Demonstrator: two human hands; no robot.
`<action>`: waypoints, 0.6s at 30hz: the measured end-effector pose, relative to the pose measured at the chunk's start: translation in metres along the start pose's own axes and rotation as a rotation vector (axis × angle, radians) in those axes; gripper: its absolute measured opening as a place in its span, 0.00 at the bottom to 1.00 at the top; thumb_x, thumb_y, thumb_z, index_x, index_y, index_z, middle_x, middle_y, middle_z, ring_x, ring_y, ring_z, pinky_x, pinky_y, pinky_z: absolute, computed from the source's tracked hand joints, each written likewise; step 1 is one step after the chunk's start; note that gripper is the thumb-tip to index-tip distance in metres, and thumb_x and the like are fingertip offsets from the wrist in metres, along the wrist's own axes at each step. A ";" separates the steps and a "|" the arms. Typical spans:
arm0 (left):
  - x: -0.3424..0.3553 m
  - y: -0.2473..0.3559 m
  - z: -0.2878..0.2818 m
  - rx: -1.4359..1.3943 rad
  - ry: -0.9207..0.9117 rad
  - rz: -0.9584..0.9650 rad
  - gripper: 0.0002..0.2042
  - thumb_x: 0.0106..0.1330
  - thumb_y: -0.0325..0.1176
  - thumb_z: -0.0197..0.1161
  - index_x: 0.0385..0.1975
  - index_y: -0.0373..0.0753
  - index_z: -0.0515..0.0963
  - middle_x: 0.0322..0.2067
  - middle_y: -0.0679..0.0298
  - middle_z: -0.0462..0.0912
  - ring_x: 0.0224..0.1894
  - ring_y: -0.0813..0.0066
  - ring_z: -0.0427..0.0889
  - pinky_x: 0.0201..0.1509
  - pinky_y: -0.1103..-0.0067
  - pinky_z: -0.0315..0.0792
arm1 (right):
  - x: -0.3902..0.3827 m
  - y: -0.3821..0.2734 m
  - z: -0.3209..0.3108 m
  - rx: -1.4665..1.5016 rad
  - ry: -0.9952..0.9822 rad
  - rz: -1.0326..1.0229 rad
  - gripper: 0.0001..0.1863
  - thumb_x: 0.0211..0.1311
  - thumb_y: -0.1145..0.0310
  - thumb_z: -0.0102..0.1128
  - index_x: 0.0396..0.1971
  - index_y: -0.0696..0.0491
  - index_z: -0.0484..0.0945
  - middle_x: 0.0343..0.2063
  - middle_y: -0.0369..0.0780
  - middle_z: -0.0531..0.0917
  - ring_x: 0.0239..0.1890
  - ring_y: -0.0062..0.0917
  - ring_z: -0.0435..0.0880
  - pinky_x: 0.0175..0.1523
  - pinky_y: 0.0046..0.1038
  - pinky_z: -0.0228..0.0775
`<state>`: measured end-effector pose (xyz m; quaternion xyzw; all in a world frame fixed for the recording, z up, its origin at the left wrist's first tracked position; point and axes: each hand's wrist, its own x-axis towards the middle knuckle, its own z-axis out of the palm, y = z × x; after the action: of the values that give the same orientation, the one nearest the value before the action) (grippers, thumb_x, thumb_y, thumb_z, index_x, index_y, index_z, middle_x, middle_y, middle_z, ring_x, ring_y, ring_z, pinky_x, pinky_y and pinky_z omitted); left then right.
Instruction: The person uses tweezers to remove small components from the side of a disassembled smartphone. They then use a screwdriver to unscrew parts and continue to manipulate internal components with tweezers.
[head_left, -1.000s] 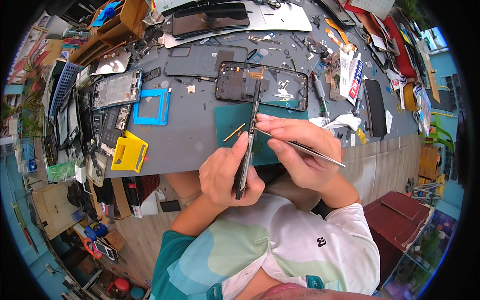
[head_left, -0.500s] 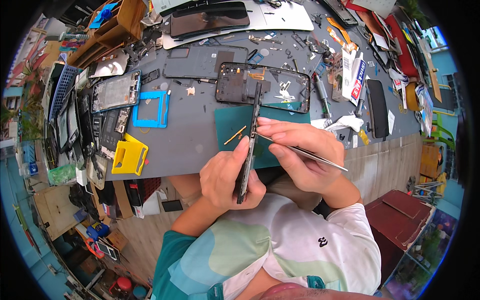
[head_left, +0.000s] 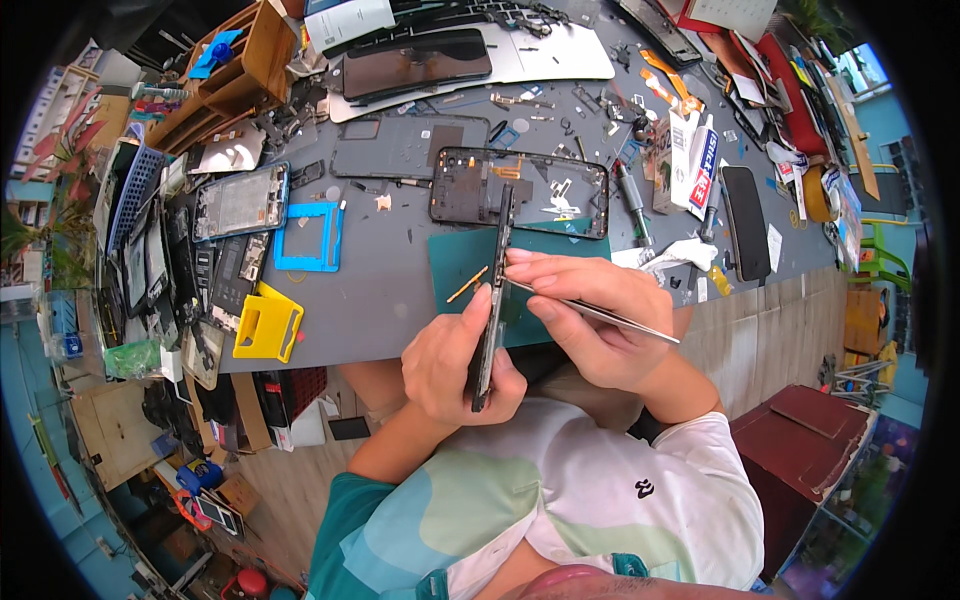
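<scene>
Head view — dark phone part (head_left: 488,345) gripped by left hand (head_left: 444,362); right hand (head_left: 612,305), alongside, pinches silvery tool (head_left: 632,324).

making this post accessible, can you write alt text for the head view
A person's left hand holds a thin dark phone-like part on edge while the right hand holds a slim tool with its tip at that part, near a green mat. The grey table around is crowded with phone parts.

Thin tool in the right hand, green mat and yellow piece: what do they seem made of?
Thin tool: probably metal, smooth, with a grey sheen. Green mat: perhaps rubber or plastic, matte, showing little glare. Yellow piece: likely plastic, smooth and evenly coloured.
</scene>
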<state>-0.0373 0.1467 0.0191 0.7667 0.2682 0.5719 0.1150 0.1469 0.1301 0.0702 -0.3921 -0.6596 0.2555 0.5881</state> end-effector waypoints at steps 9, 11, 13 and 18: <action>0.002 0.001 0.001 0.021 0.015 0.014 0.27 0.48 0.23 0.60 0.52 0.16 0.76 0.44 0.43 0.87 0.22 0.63 0.81 0.25 0.74 0.78 | 0.001 -0.001 0.001 -0.013 0.005 -0.007 0.11 0.57 0.86 0.69 0.41 0.65 0.86 0.43 0.48 0.90 0.48 0.38 0.92 0.54 0.33 0.85; 0.004 0.003 0.000 0.042 0.005 0.017 0.27 0.49 0.23 0.60 0.52 0.16 0.76 0.44 0.43 0.87 0.22 0.64 0.81 0.25 0.74 0.77 | 0.000 -0.001 0.000 -0.031 0.008 -0.016 0.11 0.58 0.86 0.69 0.42 0.65 0.85 0.44 0.47 0.90 0.48 0.38 0.92 0.53 0.33 0.85; 0.004 0.003 -0.001 0.047 0.001 0.020 0.27 0.49 0.23 0.60 0.53 0.16 0.76 0.44 0.43 0.87 0.21 0.64 0.80 0.25 0.75 0.77 | 0.000 0.000 -0.001 -0.030 0.002 -0.020 0.11 0.59 0.85 0.69 0.42 0.65 0.85 0.44 0.47 0.90 0.48 0.38 0.92 0.53 0.33 0.85; 0.000 0.001 0.000 0.046 0.002 0.014 0.28 0.48 0.22 0.59 0.53 0.16 0.75 0.45 0.42 0.87 0.21 0.65 0.80 0.25 0.75 0.77 | -0.001 0.002 0.001 -0.001 0.010 -0.025 0.10 0.60 0.84 0.68 0.42 0.65 0.85 0.44 0.47 0.90 0.48 0.38 0.92 0.55 0.34 0.85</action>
<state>-0.0373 0.1458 0.0200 0.7704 0.2761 0.5671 0.0932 0.1466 0.1308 0.0683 -0.3855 -0.6617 0.2462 0.5942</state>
